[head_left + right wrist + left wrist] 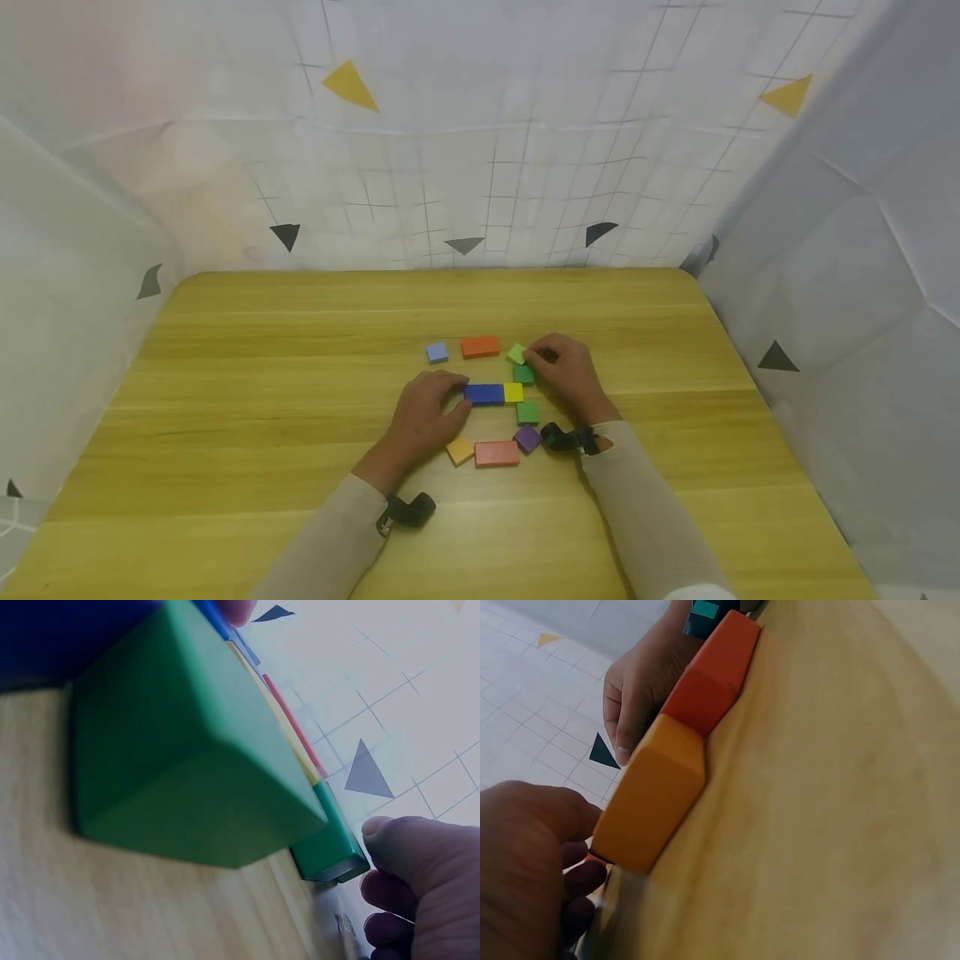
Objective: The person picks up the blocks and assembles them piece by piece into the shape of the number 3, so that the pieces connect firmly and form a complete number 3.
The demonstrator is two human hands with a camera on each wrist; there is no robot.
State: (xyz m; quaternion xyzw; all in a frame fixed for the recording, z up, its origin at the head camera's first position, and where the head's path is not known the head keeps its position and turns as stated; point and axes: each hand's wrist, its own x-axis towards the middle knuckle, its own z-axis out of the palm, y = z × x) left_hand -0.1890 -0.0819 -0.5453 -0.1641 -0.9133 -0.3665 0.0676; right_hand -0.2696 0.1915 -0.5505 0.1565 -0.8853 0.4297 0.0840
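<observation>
In the head view, my left hand (426,410) holds the left end of a long blue block (484,395) between thumb and fingers. A yellow square block (513,392) touches the blue block's right end. My right hand (566,371) pinches a light green block (517,354) at its right corner. Just below that lies a dark green block (523,376). The left wrist view has my left hand (536,862) behind an orange-yellow block (649,795), its fingertips partly hidden. A large green block (195,757) fills much of the right wrist view, beside my right hand (431,885).
Above the blue block lie a light blue block (437,353) and an orange-red block (480,347). Below it are a green block (527,413), a purple block (527,438) and a pink-red block (497,454). All rest on the wooden table (262,375), before a patterned cloth (465,167).
</observation>
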